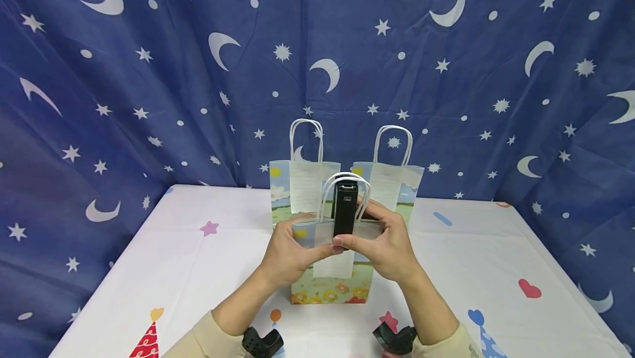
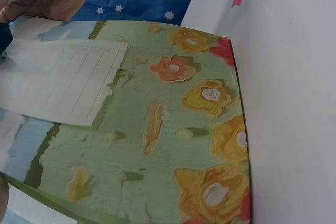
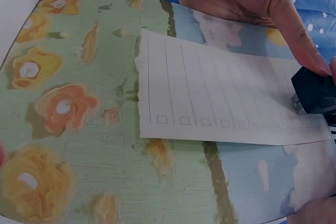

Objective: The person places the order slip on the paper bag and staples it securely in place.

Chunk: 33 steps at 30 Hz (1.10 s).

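A small paper gift bag (image 1: 329, 294) with painted flowers and white cord handles stands upright in front of me. On its front lies a lined sheet of paper (image 1: 333, 267), with a black stapler (image 1: 346, 203) upright over the top edge of both. My right hand (image 1: 394, 247) holds the stapler, thumb across its front and fingers behind, mostly hidden. At the bag's upper left side, my left hand (image 1: 285, 256) grips the bag, its thumb reaching over the sheet to the stapler. The sheet (image 3: 210, 93) shows ruled lines and small boxes in the right wrist view.
Two similar gift bags, left (image 1: 280, 195) and right (image 1: 412, 181), stand behind, each with a lined sheet (image 1: 305, 187) on its front. The table has a white cloth (image 1: 223, 258) with printed shapes. A blue star-and-moon curtain (image 1: 278, 21) hangs behind the table.
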Motion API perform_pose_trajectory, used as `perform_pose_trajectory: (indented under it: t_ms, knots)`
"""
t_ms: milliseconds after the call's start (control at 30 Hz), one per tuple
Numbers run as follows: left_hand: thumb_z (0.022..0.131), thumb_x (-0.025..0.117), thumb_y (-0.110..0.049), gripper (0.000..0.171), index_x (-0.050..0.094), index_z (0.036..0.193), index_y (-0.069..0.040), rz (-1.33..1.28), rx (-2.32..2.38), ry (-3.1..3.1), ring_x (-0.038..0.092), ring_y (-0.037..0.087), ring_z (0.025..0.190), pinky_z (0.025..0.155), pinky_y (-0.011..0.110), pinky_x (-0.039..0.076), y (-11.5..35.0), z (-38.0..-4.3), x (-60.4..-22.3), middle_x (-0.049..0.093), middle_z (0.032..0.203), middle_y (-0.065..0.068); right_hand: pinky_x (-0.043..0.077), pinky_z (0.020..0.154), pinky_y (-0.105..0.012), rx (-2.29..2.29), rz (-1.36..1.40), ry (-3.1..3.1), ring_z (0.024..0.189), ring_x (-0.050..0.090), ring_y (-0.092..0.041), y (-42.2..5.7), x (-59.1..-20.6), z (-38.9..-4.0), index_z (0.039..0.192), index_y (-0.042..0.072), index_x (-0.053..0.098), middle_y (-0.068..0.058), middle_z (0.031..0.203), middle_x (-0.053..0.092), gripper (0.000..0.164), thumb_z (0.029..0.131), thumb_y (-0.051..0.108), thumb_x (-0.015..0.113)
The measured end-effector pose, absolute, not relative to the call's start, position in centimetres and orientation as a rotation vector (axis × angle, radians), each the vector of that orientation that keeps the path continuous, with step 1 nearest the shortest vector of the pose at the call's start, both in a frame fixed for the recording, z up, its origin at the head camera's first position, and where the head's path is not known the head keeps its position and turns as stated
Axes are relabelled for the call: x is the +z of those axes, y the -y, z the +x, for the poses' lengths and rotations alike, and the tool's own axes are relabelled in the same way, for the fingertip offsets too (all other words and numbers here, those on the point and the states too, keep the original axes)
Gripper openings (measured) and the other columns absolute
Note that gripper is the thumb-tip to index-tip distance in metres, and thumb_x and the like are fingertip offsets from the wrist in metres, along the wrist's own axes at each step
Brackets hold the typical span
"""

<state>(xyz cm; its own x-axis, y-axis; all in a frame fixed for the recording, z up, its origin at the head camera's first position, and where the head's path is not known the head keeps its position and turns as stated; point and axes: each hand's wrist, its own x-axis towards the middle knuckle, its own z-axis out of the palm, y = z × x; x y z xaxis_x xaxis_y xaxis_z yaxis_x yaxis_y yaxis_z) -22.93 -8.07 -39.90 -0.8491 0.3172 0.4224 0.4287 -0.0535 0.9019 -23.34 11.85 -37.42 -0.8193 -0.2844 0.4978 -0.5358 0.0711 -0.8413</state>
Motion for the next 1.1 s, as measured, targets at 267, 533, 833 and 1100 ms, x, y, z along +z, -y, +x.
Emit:
perform_pose_trajectory:
  t_ms: [267,533,833,1100]
  knots:
    - [0.081,0.079,-0.01,0.039,0.067,0.118,-0.014,-0.843,-1.988,2.096,0.066,0.014,0.105,0.087,0.032,0.054,8.1,-22.0,-38.5,0.071,0.113,0.002,0.054,0.089,-0.032,1.846,0.821,2.123,0.107,0.065,-0.02,-11.5,-37.4,-23.3,0.127,0.012,0.063,-0.002,0.124,0.065,0.061,0.071,0.001,0.084]
    - [0.081,0.078,-0.009,0.041,0.066,0.12,-0.013,-0.844,-2.009,2.081,0.066,0.015,0.107,0.089,0.033,0.053,8.2,-22.0,-38.5,0.07,0.115,0.003,0.05,0.095,-0.031,1.791,0.799,2.149,0.112,0.062,-0.02,-11.2,-37.5,-23.4,0.127,0.017,0.063,0.0,0.125,0.065,0.061,0.072,0.003,0.084]
    - [0.081,0.078,-0.01,0.04,0.066,0.119,-0.014,-0.801,-2.016,2.091,0.066,0.015,0.107,0.089,0.033,0.053,8.0,-22.0,-38.5,0.071,0.114,0.002,0.047,0.1,-0.029,1.792,0.787,2.142,0.118,0.059,-0.019,-11.1,-37.7,-23.4,0.128,0.016,0.063,-0.001,0.127,0.064,0.06,0.073,0.003,0.083]
    - [0.079,0.081,-0.014,0.04,0.068,0.117,-0.017,-0.766,-2.064,2.163,0.07,0.016,0.096,0.081,0.032,0.056,8.0,-22.5,-38.7,0.072,0.109,0.001,0.05,0.094,-0.029,1.774,0.789,2.198,0.109,0.063,-0.016,-11.8,-37.7,-23.6,0.129,0.015,0.061,-0.003,0.121,0.066,0.061,0.073,0.004,0.083]
